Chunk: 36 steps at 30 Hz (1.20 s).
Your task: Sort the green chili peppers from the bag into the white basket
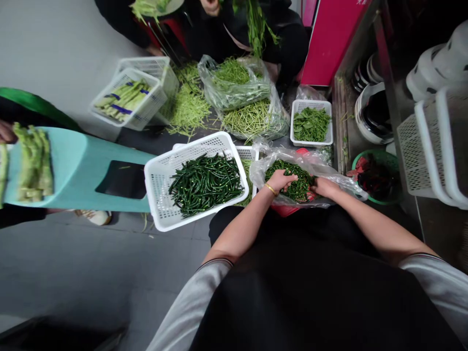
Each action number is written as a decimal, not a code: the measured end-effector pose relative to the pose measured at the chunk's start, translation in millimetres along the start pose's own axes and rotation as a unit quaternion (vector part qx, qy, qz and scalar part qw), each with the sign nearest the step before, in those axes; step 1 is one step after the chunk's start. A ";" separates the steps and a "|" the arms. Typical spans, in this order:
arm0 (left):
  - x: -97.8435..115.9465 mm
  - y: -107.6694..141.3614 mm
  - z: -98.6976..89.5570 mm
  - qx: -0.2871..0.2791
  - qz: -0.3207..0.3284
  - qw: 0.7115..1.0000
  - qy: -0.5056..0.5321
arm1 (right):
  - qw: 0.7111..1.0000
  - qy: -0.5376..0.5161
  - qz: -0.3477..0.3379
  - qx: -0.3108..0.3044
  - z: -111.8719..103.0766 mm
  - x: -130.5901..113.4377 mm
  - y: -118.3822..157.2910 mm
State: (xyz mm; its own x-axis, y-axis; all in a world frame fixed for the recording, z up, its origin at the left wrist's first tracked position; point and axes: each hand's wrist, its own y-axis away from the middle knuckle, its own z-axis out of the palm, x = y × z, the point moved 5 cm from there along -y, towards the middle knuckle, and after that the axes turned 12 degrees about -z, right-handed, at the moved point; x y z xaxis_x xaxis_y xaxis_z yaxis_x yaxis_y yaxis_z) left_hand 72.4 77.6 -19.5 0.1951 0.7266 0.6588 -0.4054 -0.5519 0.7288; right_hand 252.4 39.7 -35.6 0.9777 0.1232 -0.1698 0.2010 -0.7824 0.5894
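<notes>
My left hand (281,181), with a gold bracelet at its wrist, is closed over thin green chillies (298,183) in an open clear plastic bag (261,165). My right hand (323,186) is at the right side of the same chillies, its fingertips partly hidden among them. Something red shows under the bag. To the left of my hands, a white perforated basket (159,195) holds a heap of dark green chillies (204,183). Part of another white basket with pale green pieces shows behind it.
Ahead are bags of cut green stems (250,117) and a small white basket of leaves (310,124). A green basin (387,195) stands right, near white crates (424,146). Other people sit ahead and left, beside a turquoise bench (87,170) with stalks.
</notes>
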 end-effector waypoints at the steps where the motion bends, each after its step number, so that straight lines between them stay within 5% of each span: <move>1: -0.9 -1.2 2.8 0.001 -0.004 1.000 -0.004 | 1.000 -0.017 -0.012 0.015 -5.3 0.2 3.9; 7: 1.2 -6.4 27.1 -0.018 0.016 0.999 0.044 | 0.967 -0.150 -0.115 0.171 -37.0 -26.3 29.8; 12: 15.3 5.7 16.1 -0.022 0.073 0.983 0.165 | 0.880 -0.430 -0.135 0.149 -27.7 -52.2 27.2; 17: 12.9 19.1 13.2 -0.140 -0.037 0.973 0.180 | 0.878 -0.288 -0.300 0.237 -54.7 -77.8 48.0; 19: 13.1 22.0 5.7 -0.139 -0.058 0.974 0.169 | 0.899 -0.176 -0.345 0.204 -58.6 -79.3 50.8; 23: 27.8 27.6 -28.7 -0.068 0.012 0.975 0.209 | 0.975 -0.004 -0.204 0.083 -42.4 -51.2 25.3; 27: 37.4 33.7 -50.2 -0.048 0.043 0.971 0.232 | 0.985 -0.010 -0.143 0.093 -18.6 -53.0 -4.8; 32: 35.6 37.1 -43.7 -0.075 0.027 0.977 0.198 | 0.995 -0.014 -0.079 0.051 3.2 -51.5 -23.3; 36: 30.8 35.2 -31.9 -0.039 0.040 0.993 0.106 | 0.990 -0.074 -0.058 0.108 -16.7 -14.5 -14.9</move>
State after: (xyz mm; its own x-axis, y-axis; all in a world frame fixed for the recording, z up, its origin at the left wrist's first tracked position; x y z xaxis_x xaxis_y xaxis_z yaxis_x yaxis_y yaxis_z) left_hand 35.6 93.6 20.4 -0.0285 0.7564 0.6534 -0.4814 -0.5833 0.6542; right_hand 236.2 59.7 -28.7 0.9260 0.1415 -0.3501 0.2784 -0.8822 0.3798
